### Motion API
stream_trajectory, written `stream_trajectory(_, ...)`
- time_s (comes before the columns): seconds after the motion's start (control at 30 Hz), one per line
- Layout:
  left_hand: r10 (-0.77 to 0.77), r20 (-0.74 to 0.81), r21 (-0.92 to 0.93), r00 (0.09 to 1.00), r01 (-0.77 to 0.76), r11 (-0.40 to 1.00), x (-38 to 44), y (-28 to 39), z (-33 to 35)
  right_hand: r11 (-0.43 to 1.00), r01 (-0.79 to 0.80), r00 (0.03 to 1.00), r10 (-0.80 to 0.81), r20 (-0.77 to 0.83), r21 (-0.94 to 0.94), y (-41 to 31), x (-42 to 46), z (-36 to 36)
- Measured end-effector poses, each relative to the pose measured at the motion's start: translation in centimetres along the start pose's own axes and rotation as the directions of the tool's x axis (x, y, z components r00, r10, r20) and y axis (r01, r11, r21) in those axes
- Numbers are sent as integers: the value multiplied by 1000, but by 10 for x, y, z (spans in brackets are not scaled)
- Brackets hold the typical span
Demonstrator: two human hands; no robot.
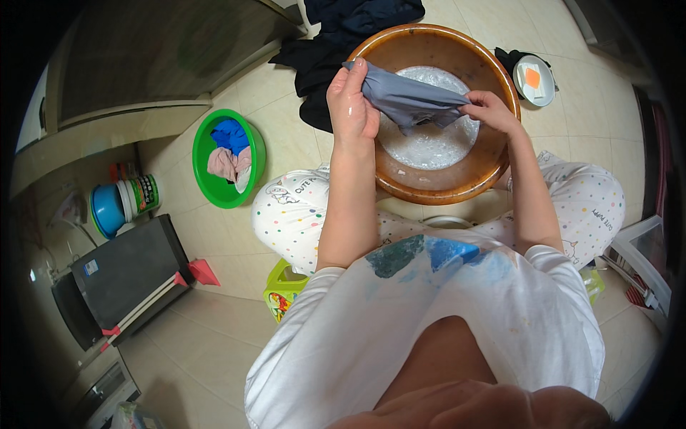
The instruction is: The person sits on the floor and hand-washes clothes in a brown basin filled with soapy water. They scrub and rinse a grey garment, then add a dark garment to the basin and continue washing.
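A wet grey-blue cloth garment (pixel 410 96) is stretched between my two hands above a large brown basin (pixel 434 194). My left hand (pixel 353 102) grips its left end, thumb on top, with some suds on the wrist. The right end is pinched by the fingers of my right hand (pixel 490 110), near the basin's right side. Foamy water (pixel 429 145) lies in the bottom of the basin, partly hidden by the cloth. The garment's lower edge hangs bunched over the foam.
Dark clothes (pixel 316 69) lie on the floor left of the basin. A green tub (pixel 201 182) holds blue and pink cloths. At right, a white dish (pixel 544 96) with an orange bar of soap (pixel 532 78) stands by a black cloth (pixel 506 59). Blue bucket (pixel 107 209) at far left.
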State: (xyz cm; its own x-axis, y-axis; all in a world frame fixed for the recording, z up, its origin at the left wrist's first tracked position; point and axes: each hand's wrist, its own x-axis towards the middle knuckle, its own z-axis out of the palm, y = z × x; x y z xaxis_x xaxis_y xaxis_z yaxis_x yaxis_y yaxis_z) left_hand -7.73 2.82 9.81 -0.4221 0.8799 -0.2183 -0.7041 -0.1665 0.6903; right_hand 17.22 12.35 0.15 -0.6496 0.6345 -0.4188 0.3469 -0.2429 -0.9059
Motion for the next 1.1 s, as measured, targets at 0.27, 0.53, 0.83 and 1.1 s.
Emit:
stream_trajectory(0.27, 63, -97, 750, 993, 31, 661, 12, -29, -34, 732, 136, 990, -69, -126, 668, -38, -11, 16)
stream_trajectory(0.53, -396, 364, 913, 843, -240, 329, -26, -64, -3, 696, 55, 995, -95, 16, 716, -39, -8, 25)
stream_trajectory(0.83, -40, 196, 804, 980, -137, 579, -8, -72, -15, 891, 124, 990, -140, 3, 436, -43, -4, 27)
stream_trajectory(1.1, -212, 183, 86, 960, 199, 976, -4, -22, 4, 896, 120, 989, -145, -26, -427, 4, 8, 20)
